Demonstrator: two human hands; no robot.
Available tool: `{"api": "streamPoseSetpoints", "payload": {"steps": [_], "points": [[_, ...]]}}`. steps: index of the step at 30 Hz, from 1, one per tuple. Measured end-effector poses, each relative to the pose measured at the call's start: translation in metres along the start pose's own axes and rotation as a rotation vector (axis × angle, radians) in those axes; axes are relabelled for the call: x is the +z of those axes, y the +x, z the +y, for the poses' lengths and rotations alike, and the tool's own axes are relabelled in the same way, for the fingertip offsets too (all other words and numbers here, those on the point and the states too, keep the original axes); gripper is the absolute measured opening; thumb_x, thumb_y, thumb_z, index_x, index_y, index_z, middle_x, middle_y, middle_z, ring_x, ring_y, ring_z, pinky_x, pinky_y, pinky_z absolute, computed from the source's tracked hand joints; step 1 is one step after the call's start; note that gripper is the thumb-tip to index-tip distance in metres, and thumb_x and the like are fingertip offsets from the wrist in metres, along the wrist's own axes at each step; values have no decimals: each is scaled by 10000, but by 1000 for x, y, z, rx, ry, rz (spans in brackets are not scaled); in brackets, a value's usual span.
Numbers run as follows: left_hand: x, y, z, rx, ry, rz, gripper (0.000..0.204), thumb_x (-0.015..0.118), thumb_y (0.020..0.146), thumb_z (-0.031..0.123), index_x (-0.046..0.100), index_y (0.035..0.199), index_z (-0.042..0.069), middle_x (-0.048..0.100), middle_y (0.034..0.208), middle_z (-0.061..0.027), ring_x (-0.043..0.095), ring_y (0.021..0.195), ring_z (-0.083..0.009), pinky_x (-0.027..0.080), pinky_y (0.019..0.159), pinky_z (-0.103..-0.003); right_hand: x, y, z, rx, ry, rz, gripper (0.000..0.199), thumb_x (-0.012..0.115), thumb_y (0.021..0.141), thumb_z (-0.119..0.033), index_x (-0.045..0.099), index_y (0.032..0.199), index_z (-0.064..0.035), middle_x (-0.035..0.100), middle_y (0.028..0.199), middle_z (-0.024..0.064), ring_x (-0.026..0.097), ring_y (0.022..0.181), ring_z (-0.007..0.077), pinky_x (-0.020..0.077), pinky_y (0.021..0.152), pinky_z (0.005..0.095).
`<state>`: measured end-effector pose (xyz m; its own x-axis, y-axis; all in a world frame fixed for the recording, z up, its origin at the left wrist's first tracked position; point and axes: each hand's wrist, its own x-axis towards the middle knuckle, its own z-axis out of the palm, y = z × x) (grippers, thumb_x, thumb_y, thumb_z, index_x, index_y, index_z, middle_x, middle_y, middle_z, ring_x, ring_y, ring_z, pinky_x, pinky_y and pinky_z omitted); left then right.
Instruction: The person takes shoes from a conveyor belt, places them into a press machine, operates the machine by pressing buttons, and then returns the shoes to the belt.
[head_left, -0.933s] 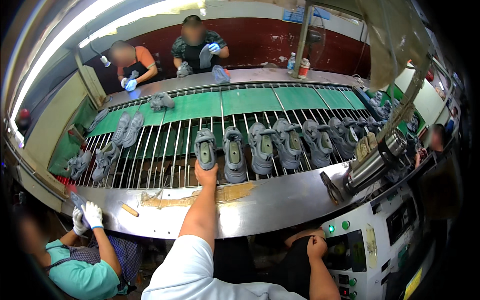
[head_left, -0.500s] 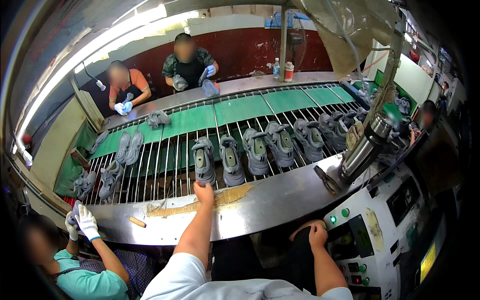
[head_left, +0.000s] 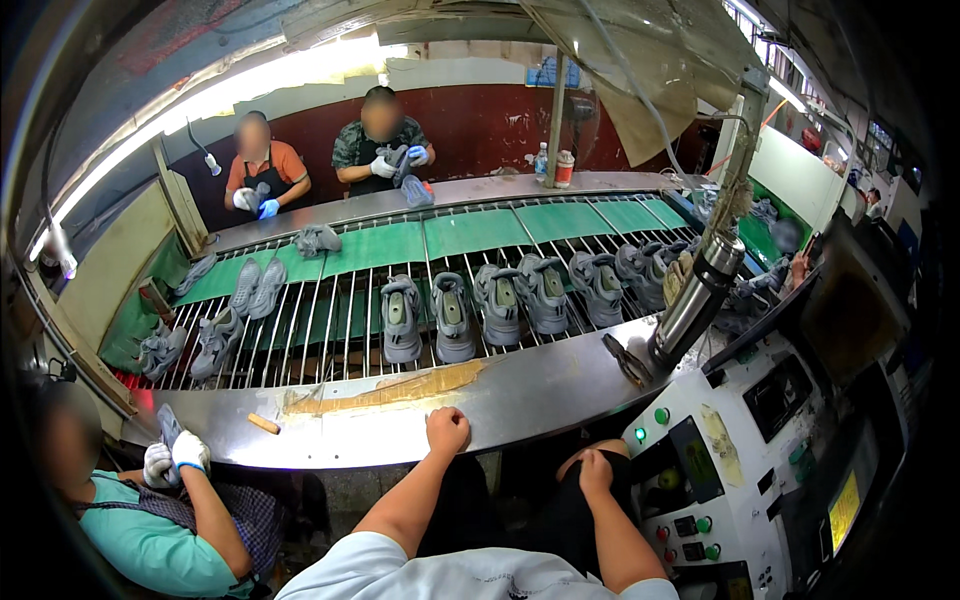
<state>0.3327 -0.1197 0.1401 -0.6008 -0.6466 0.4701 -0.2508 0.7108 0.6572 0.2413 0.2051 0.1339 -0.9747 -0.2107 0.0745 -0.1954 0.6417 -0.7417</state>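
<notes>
My left hand is curled into a loose fist at the near edge of the metal ledge, with nothing visible in it. Beyond it, several grey sneakers stand in a row on the conveyor bars, heels toward me; the leftmost sneaker and its neighbour are the closest to this hand. Neither is touched. My right hand rests on my leg with its fingers folded, beside the white control panel. I see nothing held in it, though its fingertips are hidden.
A steel flask and pliers stand and lie on the ledge at right. A small tan stick lies at left. A gloved co-worker holds a grey shoe part at lower left. Two people work across the conveyor.
My left hand has drawn back from the leftmost sneaker's heel to the ledge's near edge. My right hand stays on my leg. The view has shifted slightly.
</notes>
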Motion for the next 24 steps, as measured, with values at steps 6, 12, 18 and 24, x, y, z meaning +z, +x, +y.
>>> {"api": "streamPoseSetpoints", "payload": {"steps": [6, 12, 18, 24], "points": [[10, 5, 6, -98, -8, -114, 95, 623, 690, 162, 659, 680, 74, 636, 706, -114, 600, 736, -301, 483, 694, -392, 50, -33, 8, 150, 203, -285, 353, 432, 945, -329, 573, 790, -44, 518, 621, 113, 540, 567, 238, 430, 567, 390], [6, 20, 5, -350, 50, -189, 148, 609, 716, 219, 658, 725, 79, 650, 750, -113, 627, 761, -295, 495, 690, -390, 51, -23, -8, 155, 244, -374, 355, 405, 951, -323, 494, 758, -38, 506, 664, 120, 527, 619, 286, 423, 619, 409], [5, 18, 16, -286, 199, -150, 155, 597, 725, 223, 638, 727, 73, 644, 761, -117, 622, 752, -303, 491, 683, -399, 67, -3, 13, 216, 226, -333, 343, 392, 967, -303, 454, 744, -49, 468, 639, 69, 480, 573, 200, 399, 574, 367], [12, 21, 12, -197, 202, -172, 134, 610, 724, 177, 642, 795, 68, 638, 786, -115, 613, 777, -312, 488, 694, -396, 66, 6, 34, 385, 594, -374, 321, 455, 954, -267, 522, 737, -40, 454, 572, 20, 445, 493, 126, 381, 485, 295]]}}
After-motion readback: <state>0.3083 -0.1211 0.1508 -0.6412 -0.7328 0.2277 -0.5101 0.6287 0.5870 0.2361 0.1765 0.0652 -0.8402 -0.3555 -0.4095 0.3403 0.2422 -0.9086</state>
